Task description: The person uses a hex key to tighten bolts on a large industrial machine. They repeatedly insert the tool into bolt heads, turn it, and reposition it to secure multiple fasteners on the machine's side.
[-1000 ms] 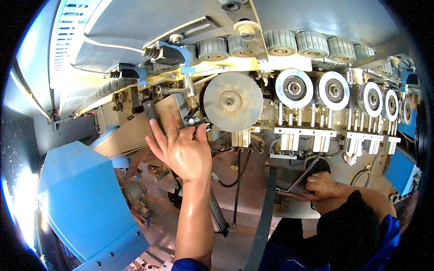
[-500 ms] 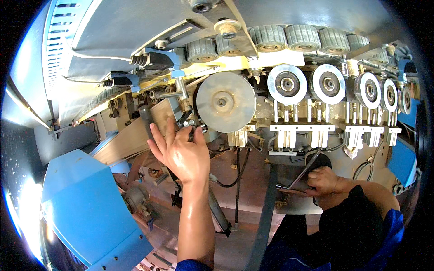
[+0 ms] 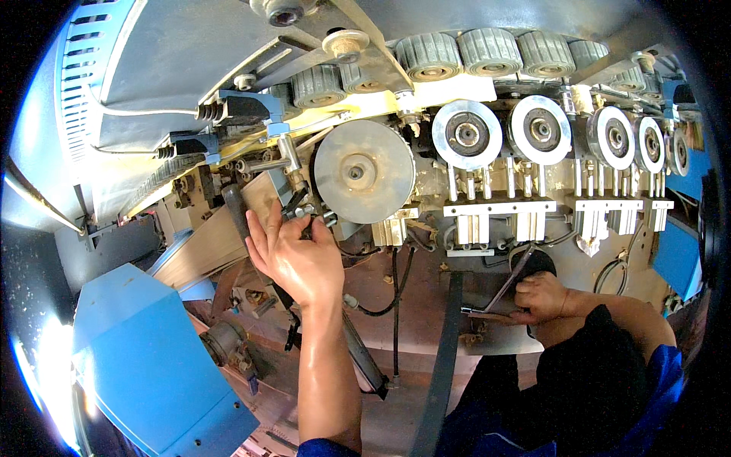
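Observation:
My left hand [image 3: 298, 263] reaches up palm down, its fingers stretched and spread. Thumb and index tip rest by small metal fittings [image 3: 308, 212] below a rod clamp, and whether they press on them I cannot tell. Just right of those fittings is a large grey disc [image 3: 364, 171]. A coiled strip of wood-coloured edging [image 3: 209, 247] lies left of the hand. My right hand [image 3: 542, 295] is closed in a fist around an L-shaped metal wrench [image 3: 504, 286], whose thin arm slants upward. The fingers hide the part of the wrench in the grip.
Several white-rimmed wheels [image 3: 467, 135] stand in a row to the right above metal blocks [image 3: 499, 207]. Ribbed rubber rollers [image 3: 429, 57] line the top. A blue cover [image 3: 156, 354] fills the lower left. Black hoses [image 3: 396, 320] hang in the middle, near a dark upright bar [image 3: 449, 343].
The whole view has shifted slightly, so the machine sits farther left in it. My left hand stays at the same fittings, and my right hand keeps hold of the wrench.

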Action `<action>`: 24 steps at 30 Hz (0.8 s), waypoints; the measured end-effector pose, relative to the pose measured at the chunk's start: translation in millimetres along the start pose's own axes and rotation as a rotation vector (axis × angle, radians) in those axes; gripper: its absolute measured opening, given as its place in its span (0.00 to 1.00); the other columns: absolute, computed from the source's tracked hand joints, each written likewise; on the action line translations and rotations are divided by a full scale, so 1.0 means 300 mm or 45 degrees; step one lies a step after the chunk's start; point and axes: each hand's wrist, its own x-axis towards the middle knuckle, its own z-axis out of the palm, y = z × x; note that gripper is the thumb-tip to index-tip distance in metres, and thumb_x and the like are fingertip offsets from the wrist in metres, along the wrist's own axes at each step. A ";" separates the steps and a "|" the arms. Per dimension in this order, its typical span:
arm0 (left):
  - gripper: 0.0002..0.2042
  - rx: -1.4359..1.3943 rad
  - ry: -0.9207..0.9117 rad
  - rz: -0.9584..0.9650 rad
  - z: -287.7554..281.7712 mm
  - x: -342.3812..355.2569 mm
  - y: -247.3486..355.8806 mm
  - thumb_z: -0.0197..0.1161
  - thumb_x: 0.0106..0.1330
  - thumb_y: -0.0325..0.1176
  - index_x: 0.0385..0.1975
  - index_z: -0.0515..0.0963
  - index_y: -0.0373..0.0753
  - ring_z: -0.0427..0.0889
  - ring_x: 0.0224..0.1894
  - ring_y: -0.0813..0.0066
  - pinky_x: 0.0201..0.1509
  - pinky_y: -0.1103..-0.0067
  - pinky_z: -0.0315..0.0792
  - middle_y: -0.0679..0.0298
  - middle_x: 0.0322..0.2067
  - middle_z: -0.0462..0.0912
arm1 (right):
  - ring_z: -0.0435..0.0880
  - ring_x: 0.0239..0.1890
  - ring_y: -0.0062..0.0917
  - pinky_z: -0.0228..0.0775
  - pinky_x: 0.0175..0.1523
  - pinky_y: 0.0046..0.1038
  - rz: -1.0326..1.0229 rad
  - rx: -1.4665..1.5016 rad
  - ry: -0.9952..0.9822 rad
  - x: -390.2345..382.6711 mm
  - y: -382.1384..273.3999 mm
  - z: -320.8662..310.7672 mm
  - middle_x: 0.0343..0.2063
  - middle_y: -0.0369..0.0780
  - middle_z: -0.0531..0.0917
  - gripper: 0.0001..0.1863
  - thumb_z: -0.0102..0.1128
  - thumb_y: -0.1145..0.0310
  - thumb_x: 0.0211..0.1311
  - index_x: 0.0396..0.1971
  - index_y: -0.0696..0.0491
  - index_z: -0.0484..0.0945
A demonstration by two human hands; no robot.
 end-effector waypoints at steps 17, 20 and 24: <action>0.12 0.079 -0.124 0.399 -0.180 0.033 0.021 0.77 0.53 0.32 0.37 0.88 0.41 0.72 0.63 0.49 0.65 0.58 0.68 0.56 0.53 0.80 | 0.82 0.28 0.35 0.76 0.31 0.39 -0.001 0.038 0.029 -0.001 0.005 0.002 0.25 0.37 0.77 0.22 0.70 0.46 0.57 0.17 0.48 0.78; 0.16 0.090 -0.136 0.572 -0.168 0.002 0.015 0.77 0.54 0.32 0.43 0.86 0.40 0.71 0.67 0.48 0.67 0.58 0.67 0.53 0.54 0.81 | 0.82 0.28 0.35 0.76 0.31 0.39 0.021 0.028 0.022 -0.003 -0.006 -0.001 0.25 0.36 0.77 0.21 0.71 0.47 0.56 0.18 0.47 0.78; 0.16 -0.119 0.026 0.280 -0.171 -0.083 -0.051 0.75 0.58 0.32 0.46 0.83 0.37 0.80 0.54 0.48 0.62 0.59 0.70 0.55 0.45 0.85 | 0.80 0.26 0.35 0.73 0.30 0.37 -0.002 -0.001 0.043 0.012 -0.003 -0.001 0.23 0.37 0.75 0.21 0.73 0.50 0.53 0.15 0.49 0.76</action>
